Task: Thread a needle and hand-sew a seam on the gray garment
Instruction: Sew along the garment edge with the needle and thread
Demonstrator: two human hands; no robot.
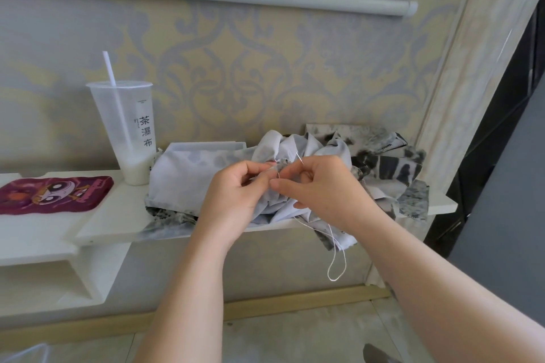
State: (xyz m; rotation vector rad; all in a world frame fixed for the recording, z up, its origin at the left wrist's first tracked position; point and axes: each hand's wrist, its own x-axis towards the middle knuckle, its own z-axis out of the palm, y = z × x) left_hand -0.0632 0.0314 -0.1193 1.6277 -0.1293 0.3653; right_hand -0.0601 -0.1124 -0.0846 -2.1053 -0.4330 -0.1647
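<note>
The gray garment point(182, 177) lies bunched on a white shelf point(112, 221), pale gray with darker mottled patches. My left hand point(236, 194) pinches a small fold of the fabric between thumb and forefinger. My right hand point(321, 188) sits just to its right and pinches a thin silver needle point(300, 158), whose tip points up and left over the fold. A white thread point(336, 262) hangs below my right hand in a loop past the shelf's front edge.
A tall clear plastic cup point(129, 132) with a white straw stands at the garment's left. A maroon cartoon pad point(53, 193) lies at far left. A white box point(206, 146) sits behind the fabric. Patterned wall behind; dark door frame point(501, 138) at right.
</note>
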